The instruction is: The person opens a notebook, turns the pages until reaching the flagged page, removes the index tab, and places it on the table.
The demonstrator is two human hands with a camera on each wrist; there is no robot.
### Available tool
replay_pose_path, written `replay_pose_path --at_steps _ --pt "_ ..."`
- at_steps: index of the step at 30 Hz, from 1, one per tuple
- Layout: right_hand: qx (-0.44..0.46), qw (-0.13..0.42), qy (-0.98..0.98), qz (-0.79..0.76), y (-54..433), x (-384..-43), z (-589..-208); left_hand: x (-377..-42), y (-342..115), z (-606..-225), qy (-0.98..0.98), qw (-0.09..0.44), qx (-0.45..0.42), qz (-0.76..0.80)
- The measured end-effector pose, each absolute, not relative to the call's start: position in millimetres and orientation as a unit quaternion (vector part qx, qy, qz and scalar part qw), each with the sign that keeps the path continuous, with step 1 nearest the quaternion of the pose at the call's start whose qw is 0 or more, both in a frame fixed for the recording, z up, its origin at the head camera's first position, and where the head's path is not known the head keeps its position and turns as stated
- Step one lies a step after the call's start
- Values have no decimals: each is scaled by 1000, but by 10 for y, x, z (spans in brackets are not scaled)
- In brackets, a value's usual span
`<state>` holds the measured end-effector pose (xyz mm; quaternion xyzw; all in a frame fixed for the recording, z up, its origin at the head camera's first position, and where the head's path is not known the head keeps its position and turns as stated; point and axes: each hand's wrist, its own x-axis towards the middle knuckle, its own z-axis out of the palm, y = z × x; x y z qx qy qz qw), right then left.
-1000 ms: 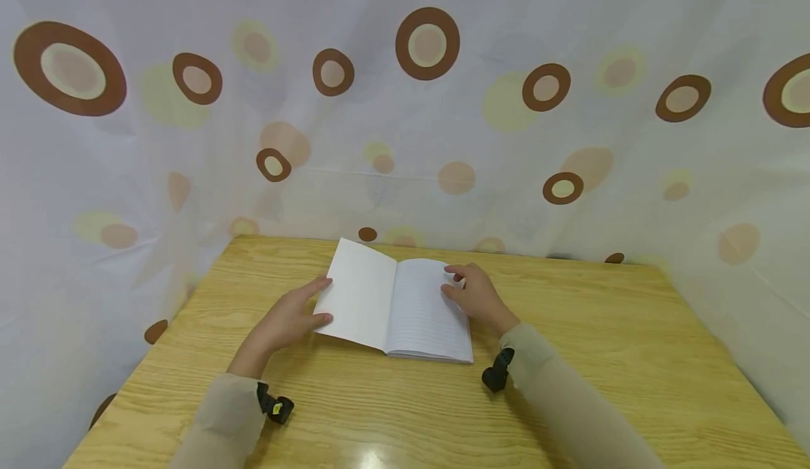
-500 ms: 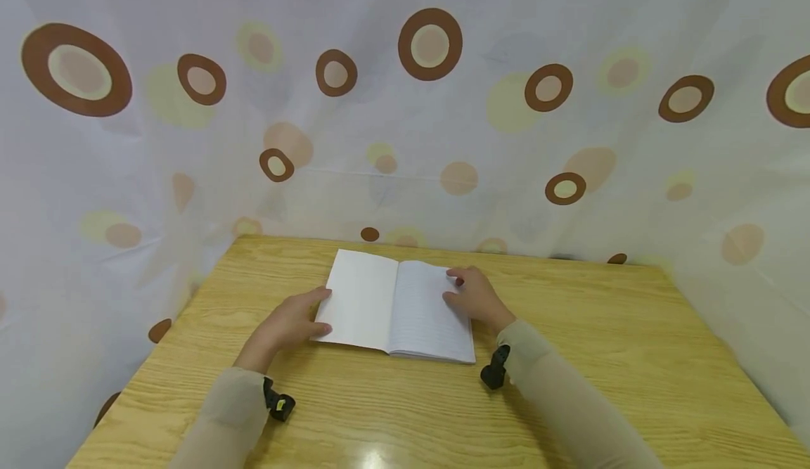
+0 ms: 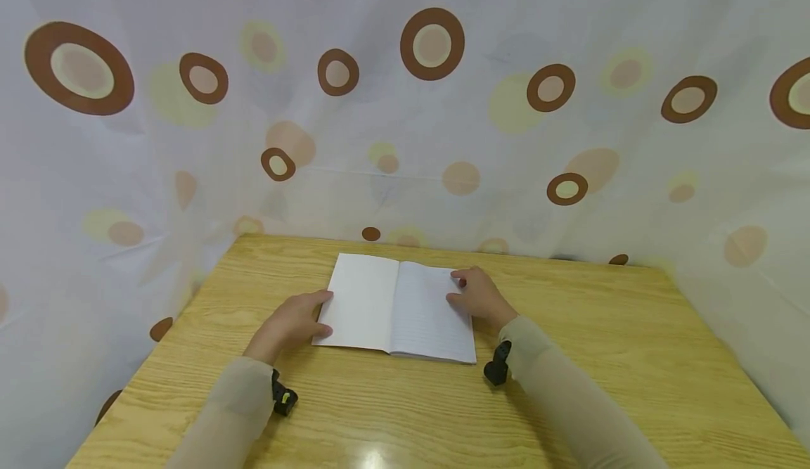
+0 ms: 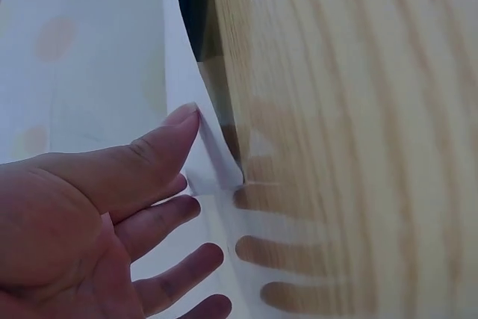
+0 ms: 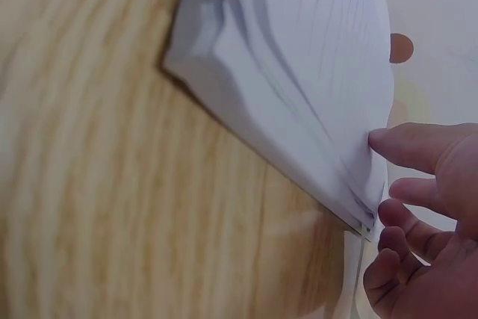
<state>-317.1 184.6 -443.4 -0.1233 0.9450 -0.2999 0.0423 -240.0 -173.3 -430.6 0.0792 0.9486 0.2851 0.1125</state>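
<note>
An open notebook (image 3: pixel 430 314) lies on the wooden table (image 3: pixel 380 413). Its white blank left leaf (image 3: pixel 359 304) is nearly flat, and its right page carries ruled lines. My left hand (image 3: pixel 292 325) is at the left edge, the thumb touching the leaf. In the left wrist view, the other fingers (image 4: pixel 179 274) of that hand are spread and fairly straight beside the edge. At the right edge, my right hand (image 3: pixel 479 297) holds the notebook, thumb (image 5: pixel 407 143) on the lined page and fingers curled beside the edge. Their exact contact under the edge is hidden.
A pale curtain (image 3: pixel 405 124) with brown and yellow circles hangs behind and at both sides of the table. Small black cameras (image 3: pixel 498 363) are strapped to both wrists. Bare wood lies in front of the notebook.
The left leaf was raised at an angle and has come down nearly flat, my left hand sinking slightly with it. My right hand has barely moved.
</note>
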Motion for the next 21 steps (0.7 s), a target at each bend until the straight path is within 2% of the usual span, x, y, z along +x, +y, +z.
replay_pose_path --at_steps 6,21 --pt "-123 60 948 -288 1859 -3204 -4439 -2427 -1748 -4282 962 111 82 237" --pt "-156 61 948 -270 1883 -3296 -4458 -2490 -1771 -4213 954 165 84 235"
